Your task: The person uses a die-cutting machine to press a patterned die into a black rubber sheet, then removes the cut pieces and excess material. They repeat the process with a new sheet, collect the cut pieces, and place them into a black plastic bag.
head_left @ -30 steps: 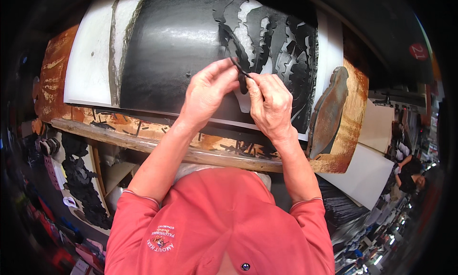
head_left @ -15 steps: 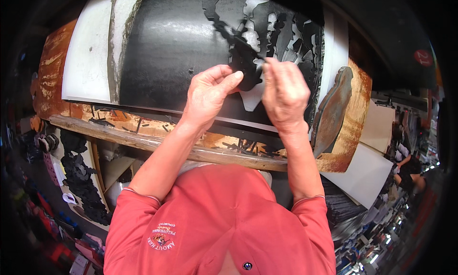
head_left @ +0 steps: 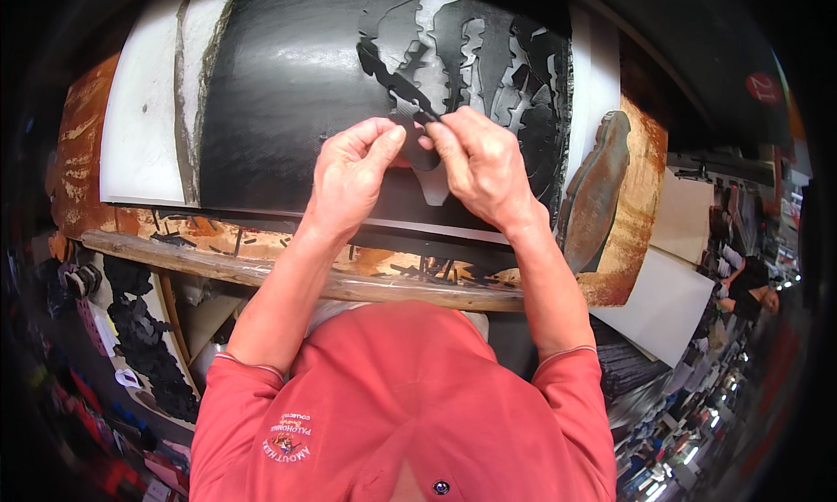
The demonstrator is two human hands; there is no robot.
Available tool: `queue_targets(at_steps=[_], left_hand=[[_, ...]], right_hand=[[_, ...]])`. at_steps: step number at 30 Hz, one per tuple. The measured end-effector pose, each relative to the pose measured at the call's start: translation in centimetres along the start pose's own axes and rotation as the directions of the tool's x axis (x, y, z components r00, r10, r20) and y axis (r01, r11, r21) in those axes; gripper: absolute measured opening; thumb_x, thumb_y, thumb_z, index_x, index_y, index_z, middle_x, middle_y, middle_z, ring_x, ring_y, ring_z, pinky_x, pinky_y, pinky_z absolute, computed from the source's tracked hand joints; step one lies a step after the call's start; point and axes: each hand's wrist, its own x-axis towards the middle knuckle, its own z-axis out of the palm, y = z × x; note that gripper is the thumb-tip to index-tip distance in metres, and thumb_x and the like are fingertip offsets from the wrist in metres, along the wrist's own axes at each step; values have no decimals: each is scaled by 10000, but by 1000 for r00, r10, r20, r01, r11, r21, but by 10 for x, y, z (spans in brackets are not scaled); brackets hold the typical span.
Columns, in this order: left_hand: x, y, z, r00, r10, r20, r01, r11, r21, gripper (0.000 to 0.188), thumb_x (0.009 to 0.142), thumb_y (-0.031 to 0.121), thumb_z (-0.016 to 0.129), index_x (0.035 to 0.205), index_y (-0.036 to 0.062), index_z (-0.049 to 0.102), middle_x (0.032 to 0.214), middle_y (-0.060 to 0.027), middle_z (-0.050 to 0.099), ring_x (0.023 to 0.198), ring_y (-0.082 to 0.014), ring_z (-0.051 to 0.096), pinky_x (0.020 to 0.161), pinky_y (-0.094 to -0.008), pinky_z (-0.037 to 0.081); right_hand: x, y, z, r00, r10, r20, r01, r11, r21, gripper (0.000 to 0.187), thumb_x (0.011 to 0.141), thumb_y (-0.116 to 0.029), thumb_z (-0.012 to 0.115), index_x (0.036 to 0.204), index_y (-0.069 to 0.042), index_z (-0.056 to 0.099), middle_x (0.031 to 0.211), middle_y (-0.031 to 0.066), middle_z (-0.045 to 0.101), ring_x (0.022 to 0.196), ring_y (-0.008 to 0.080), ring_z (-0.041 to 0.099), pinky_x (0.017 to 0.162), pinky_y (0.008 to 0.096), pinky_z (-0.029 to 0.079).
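Note:
Over a large black textured sheet (head_left: pixel 279 92), both my hands hold a dark, flexible cut piece with notched edges. My left hand (head_left: pixel 349 171) pinches one side of this black cut piece (head_left: pixel 422 145) between thumb and fingers. Close beside it, my right hand (head_left: pixel 484 166) is closed on a thin black notched strip (head_left: pixel 392 79) that reaches up and to the left. Whether strip and piece are joined is hidden by my fingers. Beyond and to the right, several scalloped black pieces and gaps (head_left: pixel 471 62) mark the cut part of the sheet.
A sole-shaped metal cutting die (head_left: pixel 597 188) lies right of the sheet on the worn board (head_left: pixel 643 175). White sheeting (head_left: pixel 144 127) shows at left. Along the near side runs a wooden rail (head_left: pixel 218 262), with black scraps behind it. A person (head_left: pixel 750 284) is far right.
My right hand has moved left, close to my left hand, and the notched strip has swung lower and left. The whole view has shifted slightly.

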Motion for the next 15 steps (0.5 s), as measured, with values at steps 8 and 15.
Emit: queue_targets(at_steps=[8,15], left_hand=[[2,3,-24,962,89,-259,-72,995,75,225,1114,202,562,1128,15,686,1017,-70,729,930,-124,687,846,-312,586],[0,3,-19,877,261,-403,-211,964,164,299,1088,62,558,1358,-63,582,1243,-158,672,1106,-188,673,892,-335,612]], right_hand=[[-16,42,-80,760,512,-402,-383,851,360,309,1099,-264,572,987,-5,699,781,70,697,624,133,674,565,261,548],[-55,48,-190,640,128,-758,-413,889,-199,294,1099,-230,603,945,5,688,764,23,636,631,109,587,574,276,493]])
